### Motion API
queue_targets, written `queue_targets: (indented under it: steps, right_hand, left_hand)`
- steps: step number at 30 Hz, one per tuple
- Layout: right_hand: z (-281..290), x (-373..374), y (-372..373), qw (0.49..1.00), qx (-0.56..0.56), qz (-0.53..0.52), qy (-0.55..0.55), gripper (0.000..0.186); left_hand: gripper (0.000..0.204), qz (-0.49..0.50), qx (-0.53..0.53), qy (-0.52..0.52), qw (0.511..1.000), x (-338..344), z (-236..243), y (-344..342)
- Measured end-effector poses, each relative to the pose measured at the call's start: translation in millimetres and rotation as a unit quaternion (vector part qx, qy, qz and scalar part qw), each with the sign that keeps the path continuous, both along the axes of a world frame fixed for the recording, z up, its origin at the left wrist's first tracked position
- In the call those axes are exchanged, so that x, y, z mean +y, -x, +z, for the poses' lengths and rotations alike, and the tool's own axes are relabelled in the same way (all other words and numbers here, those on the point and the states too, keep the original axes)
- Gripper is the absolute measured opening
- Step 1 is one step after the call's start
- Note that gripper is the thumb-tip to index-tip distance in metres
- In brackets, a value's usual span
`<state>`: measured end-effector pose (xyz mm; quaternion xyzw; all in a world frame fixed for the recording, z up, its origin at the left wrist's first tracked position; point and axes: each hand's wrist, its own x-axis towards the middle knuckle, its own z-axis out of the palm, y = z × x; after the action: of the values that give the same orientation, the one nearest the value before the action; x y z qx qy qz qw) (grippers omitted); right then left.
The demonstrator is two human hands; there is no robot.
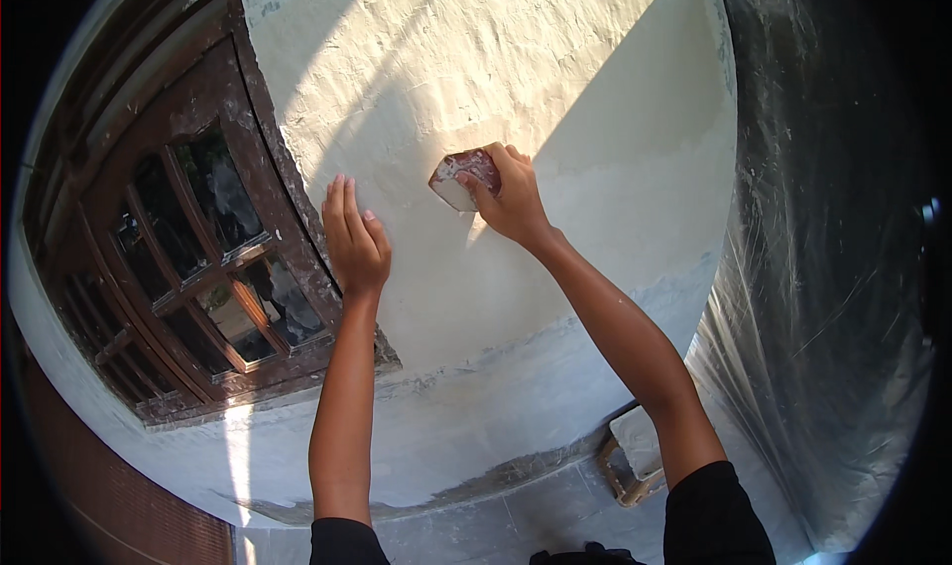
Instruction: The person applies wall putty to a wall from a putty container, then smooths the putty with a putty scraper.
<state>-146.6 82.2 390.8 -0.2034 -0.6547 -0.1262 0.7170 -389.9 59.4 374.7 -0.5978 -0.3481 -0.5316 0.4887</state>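
My right hand (514,196) grips a block (466,176), reddish brown and smeared with white, that looks like a sanding block. It is held at the pale wall (426,297), with my thumb on its near side and my fingers over the far edge. Whether its hidden face touches the wall, I cannot tell. To the left, my left hand (355,243) is open, its fingers stretched upward and laid along the wall beside the window frame. The wall is rough and sunlit toward the top, smoother and shaded around my hands.
A dark brown wooden window (213,257) with glass panes borders the wall on the left. Clear plastic sheeting (823,267) hangs on the right. Low down, a small stool (635,456) stands on the grey tiled floor (540,505) near the wall's foot.
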Motion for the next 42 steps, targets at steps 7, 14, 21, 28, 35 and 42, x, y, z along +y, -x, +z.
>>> queue_targets:
  steps: [7, 14, 21, 28, 35, 42]
  right_hand:
    - [12, -7, -52, 0.919, 0.344, 0.104, 0.16, 0.027]
    - [-6, 2, -30, 0.993, 0.03, -0.083, 0.08, 0.027]
    - [0, -2, -49, 0.901, 0.391, 0.115, 0.149, 0.024]
    - [1, 2, -48, 0.942, 0.294, 0.035, 0.161, 0.027]
    - [-5, -15, -24, 0.935, 0.277, 0.172, 0.141, 0.024]
    - [28, 3, 19, 0.999, -0.02, -0.046, 0.02, 0.034]
  left_hand:
    - [0.044, 0.015, 0.005, -0.008, 1.0, 2, 1, 2]
    - [0.043, -0.001, 0.006, -0.007, 1.0, 1, 2, 3]
    - [0.043, 0.003, 0.011, -0.017, 1.0, 2, 1, 4]
    - [0.042, -0.005, 0.013, -0.007, 1.0, 1, 1, 4]
    - [0.043, -0.001, 0.013, -0.011, 1.0, 1, 0, 2]
    - [0.043, 0.009, 0.004, 0.006, 1.0, -3, 1, -1]
